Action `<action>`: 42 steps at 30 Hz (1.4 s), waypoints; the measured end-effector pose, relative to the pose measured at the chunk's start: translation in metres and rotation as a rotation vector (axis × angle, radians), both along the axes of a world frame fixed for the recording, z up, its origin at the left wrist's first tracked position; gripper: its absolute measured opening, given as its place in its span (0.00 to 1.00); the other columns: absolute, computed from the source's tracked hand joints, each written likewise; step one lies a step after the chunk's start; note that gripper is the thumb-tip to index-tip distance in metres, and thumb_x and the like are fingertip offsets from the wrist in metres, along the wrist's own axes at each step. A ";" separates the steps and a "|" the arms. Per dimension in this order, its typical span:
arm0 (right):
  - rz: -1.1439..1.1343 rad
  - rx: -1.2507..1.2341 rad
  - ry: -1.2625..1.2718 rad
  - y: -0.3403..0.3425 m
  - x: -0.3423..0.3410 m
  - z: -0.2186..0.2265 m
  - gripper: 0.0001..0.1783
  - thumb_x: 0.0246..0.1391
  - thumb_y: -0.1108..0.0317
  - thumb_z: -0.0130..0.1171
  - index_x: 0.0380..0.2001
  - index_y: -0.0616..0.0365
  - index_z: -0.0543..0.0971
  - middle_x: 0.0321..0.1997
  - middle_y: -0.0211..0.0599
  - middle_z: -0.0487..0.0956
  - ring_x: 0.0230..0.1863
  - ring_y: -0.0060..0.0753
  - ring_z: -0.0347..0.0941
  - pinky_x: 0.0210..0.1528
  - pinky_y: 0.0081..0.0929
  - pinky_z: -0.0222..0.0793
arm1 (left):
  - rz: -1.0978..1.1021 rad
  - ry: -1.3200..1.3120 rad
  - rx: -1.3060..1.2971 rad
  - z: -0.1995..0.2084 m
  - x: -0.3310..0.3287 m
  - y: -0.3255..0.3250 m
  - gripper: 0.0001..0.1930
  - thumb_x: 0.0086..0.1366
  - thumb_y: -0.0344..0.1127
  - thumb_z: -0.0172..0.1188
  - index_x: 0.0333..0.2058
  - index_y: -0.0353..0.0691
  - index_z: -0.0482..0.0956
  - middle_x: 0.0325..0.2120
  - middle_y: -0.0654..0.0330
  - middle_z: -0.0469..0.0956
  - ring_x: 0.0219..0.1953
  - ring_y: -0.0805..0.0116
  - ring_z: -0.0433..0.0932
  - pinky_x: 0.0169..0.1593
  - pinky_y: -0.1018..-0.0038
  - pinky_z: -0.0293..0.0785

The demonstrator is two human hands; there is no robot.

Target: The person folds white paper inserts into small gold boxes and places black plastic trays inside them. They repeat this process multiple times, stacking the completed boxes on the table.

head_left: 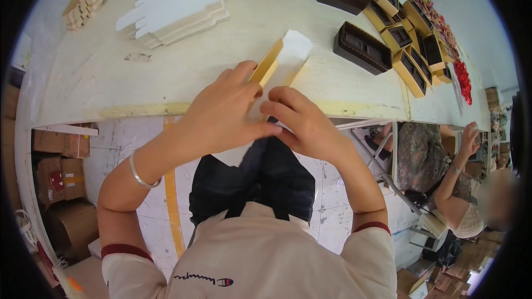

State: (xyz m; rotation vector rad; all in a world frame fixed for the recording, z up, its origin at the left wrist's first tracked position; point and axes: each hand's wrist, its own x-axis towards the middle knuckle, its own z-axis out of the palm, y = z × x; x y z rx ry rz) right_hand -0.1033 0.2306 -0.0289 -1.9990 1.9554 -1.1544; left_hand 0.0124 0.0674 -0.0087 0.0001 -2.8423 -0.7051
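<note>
Over the table's front edge I hold a partly folded cardboard box (288, 58), white inside with gold side walls standing up. Its far end flap lies flat and open. My left hand (224, 108) grips the left wall and near end, thumb stretched toward the right. My right hand (302, 116) is closed at the near right corner, its fingertips close to the left thumb. The fingers hide much of the near end, and a white flap hangs below them. Beyond the box, a stack of flat white box blanks (177, 5) lies on the table.
Dark brown plastic trays (363, 48) stand at the far right, beside a pile of gold boxes with windows (413, 72). Red trimmings (461, 82) lie past them. Stacked cream pieces (87, 1) sit far left. Cartons (61, 180) fill the space under the table; another person (460, 199) sits at right.
</note>
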 end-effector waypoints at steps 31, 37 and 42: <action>-0.108 0.028 0.171 0.025 0.016 0.003 0.33 0.34 0.84 0.61 0.50 0.61 0.71 0.64 0.50 0.63 0.55 0.51 0.67 0.52 0.36 0.67 | -0.054 0.054 0.362 -0.018 0.001 -0.005 0.11 0.51 0.31 0.70 0.21 0.36 0.75 0.17 0.60 0.72 0.20 0.70 0.68 0.23 0.76 0.63; -0.079 -0.337 0.034 0.007 0.007 -0.030 0.21 0.42 0.81 0.64 0.44 0.62 0.74 0.39 0.41 0.77 0.37 0.43 0.72 0.39 0.32 0.69 | -0.219 -0.235 0.627 -0.003 -0.007 -0.023 0.12 0.60 0.37 0.63 0.39 0.38 0.74 0.28 0.61 0.78 0.24 0.73 0.71 0.30 0.76 0.67; -0.255 -0.328 -0.692 -0.008 0.019 -0.035 0.15 0.51 0.80 0.60 0.44 0.60 0.73 0.36 0.34 0.72 0.28 0.22 0.66 0.31 0.19 0.64 | -0.236 -0.058 0.869 -0.025 -0.002 -0.022 0.17 0.63 0.35 0.60 0.47 0.39 0.65 0.34 0.60 0.75 0.23 0.76 0.67 0.29 0.78 0.66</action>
